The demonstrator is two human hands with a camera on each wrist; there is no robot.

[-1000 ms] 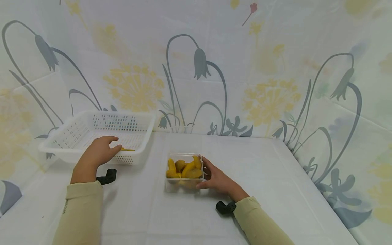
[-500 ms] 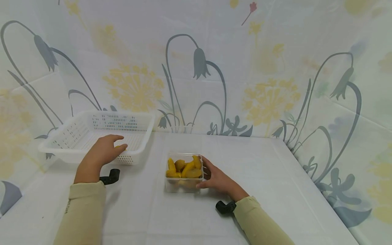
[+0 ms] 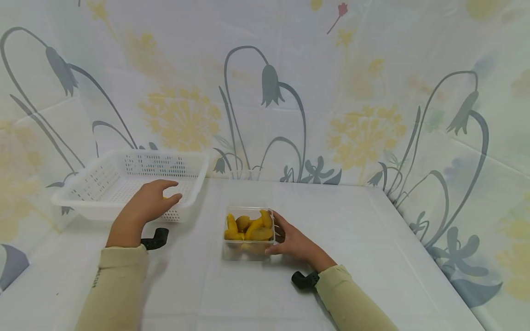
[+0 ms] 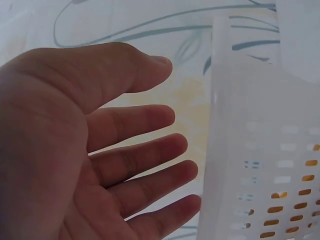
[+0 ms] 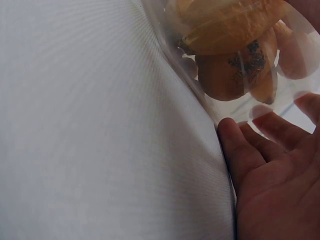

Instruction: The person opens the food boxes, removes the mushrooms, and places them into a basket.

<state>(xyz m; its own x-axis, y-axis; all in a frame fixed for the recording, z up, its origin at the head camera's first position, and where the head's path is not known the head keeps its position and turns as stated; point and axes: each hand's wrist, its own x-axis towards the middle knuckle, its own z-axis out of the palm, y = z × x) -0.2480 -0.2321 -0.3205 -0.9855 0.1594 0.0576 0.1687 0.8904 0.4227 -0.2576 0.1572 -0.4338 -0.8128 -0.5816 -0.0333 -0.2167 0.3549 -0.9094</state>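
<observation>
My left hand hovers over the near right side of a white slotted basket. Its fingers and thumb are spread and hold nothing; in the left wrist view the basket wall rises right by the fingertips. A bit of yellow shows in the basket between thumb and forefinger, mostly hidden. My right hand rests its fingertips against the right side of a clear plastic box. Inside the box lie several yellow, banana-like pieces and brownish oval ones, seen through the wall in the right wrist view.
Orange-yellow patches show through the basket's slots in the left wrist view. A white cloth covers the table. Behind it hangs a flower-printed curtain, close to the basket's back. Each wrist wears a black camera mount.
My left hand has drifted to the right over the basket's near rim, covering more of the yellow piece there. The right hand and the clear box have stayed put.
</observation>
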